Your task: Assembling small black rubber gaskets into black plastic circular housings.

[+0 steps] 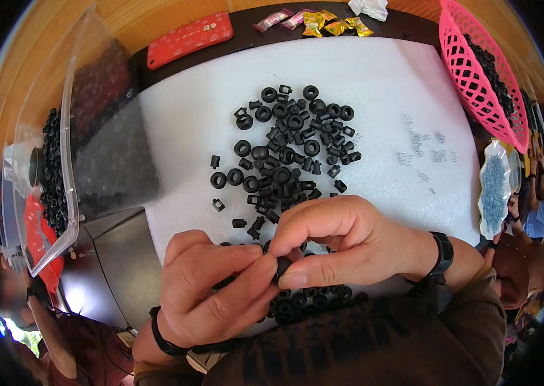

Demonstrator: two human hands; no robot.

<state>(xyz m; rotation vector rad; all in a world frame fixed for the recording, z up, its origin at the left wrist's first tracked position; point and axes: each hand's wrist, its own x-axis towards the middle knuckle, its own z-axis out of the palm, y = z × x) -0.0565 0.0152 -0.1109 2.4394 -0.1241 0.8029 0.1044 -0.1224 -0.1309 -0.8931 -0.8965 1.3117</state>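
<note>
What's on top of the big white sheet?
On the white sheet lie many small black parts, some ring-shaped, and tiny silvery bits toward the right. The left hand and right hand cover some; what's directly beneath them can't be seen.

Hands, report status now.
Left hand and right hand pinching a black part together. Loose parts on white mat ahead. More parts partly hidden by the hands.

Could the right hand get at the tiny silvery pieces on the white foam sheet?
Probably yes: bare white foam sheet separates the right hand from the tiny silvery pieces, though that hand's fingers are occupied with a small black part.
</note>
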